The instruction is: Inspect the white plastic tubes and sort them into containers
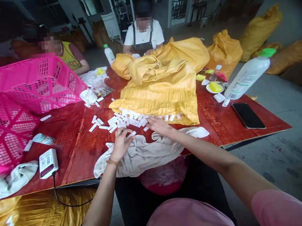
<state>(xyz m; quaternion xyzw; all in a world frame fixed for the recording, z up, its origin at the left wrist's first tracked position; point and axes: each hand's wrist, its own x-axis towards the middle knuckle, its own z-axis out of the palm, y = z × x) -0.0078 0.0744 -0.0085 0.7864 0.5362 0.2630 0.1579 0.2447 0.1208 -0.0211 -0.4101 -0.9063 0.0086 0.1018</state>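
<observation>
Between the thumb and fingers of my left hand [121, 143] is a small white rectangular piece [132, 133] with faint marks. My right hand [160, 125] reaches to the loose pile of similar white pieces [134, 121], its fingers bent down at the pile's near edge; what is under the fingertips is too small to make out. The pile spills from the mouth of a yellow woven sack [160, 94] lying on the table. Beneath both wrists a crumpled grey cloth [142, 156] hangs over the front edge. Below it, a pink container [164, 187] with white pieces inside sits between my legs.
Pink plastic baskets [42, 79] stand at left, near a white corded device [48, 161]. At right are a phone [248, 116], a large white bottle [249, 74] and a small dish [214, 88]. Two people sit across the red table [75, 135]. Yellow sacks [261, 31] stand behind.
</observation>
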